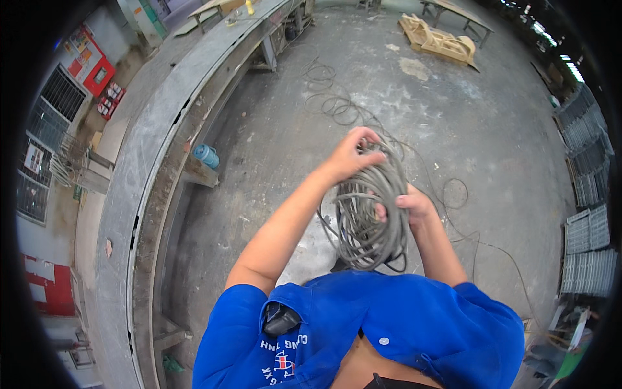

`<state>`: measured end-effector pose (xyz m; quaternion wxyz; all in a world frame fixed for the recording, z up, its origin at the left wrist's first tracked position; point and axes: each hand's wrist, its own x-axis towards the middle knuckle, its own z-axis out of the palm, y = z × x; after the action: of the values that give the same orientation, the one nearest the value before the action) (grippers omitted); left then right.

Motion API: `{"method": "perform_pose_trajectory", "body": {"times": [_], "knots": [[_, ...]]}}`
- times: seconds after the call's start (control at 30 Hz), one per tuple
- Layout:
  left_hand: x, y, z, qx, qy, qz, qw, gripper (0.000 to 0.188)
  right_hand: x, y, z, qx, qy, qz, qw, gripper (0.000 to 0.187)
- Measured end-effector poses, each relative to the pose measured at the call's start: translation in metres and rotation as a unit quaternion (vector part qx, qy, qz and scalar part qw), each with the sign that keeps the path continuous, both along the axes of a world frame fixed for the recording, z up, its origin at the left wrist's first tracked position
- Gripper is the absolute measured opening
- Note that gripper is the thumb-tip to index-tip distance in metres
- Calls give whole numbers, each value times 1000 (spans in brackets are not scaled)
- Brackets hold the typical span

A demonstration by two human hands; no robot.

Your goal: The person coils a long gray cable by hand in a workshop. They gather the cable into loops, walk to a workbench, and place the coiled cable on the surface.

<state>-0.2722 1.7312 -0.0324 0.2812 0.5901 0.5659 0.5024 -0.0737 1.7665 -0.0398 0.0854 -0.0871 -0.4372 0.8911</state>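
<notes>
A thick bundle of looped grey cable hangs in front of my chest. On its right side my right hand is closed round the loops, thumb in front and fingers inside the coil. At the top of the bundle my left hand curls its fingers and thumb over the cable; the strand under them is partly hidden. From the bundle a loose length of the same thin cable runs away over the floor in wavy loops.
A long grey bench curves along the left, with a blue container at its side. A wooden frame lies on the floor at the far right. Stacked metal racks line the right edge. More cable trails to my right.
</notes>
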Motion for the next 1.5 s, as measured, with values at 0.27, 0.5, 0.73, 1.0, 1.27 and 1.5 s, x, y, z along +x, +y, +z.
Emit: {"method": "perform_pose_trajectory", "body": {"times": [0.27,0.5,0.73,1.0,1.27,1.5], "knots": [[-216,-4,-106,-18,65,341,938,42,-153,110,28,40,30,81,995,59],[-343,-208,-346,-390,6,494,777,50,-249,211,21,46,80,-85,992,63],[-391,-260,-476,-594,39,239,767,51,-352,283,13,176,-71,-182,965,65],[-624,-76,-305,-376,20,415,828,34,-487,371,-38,204,-174,-149,952,54],[-754,-14,-236,-310,106,460,825,22,-670,446,-119,185,-194,-40,963,46],[-859,5,-214,-290,175,514,788,13,-828,457,-172,145,-267,128,944,48]]}}
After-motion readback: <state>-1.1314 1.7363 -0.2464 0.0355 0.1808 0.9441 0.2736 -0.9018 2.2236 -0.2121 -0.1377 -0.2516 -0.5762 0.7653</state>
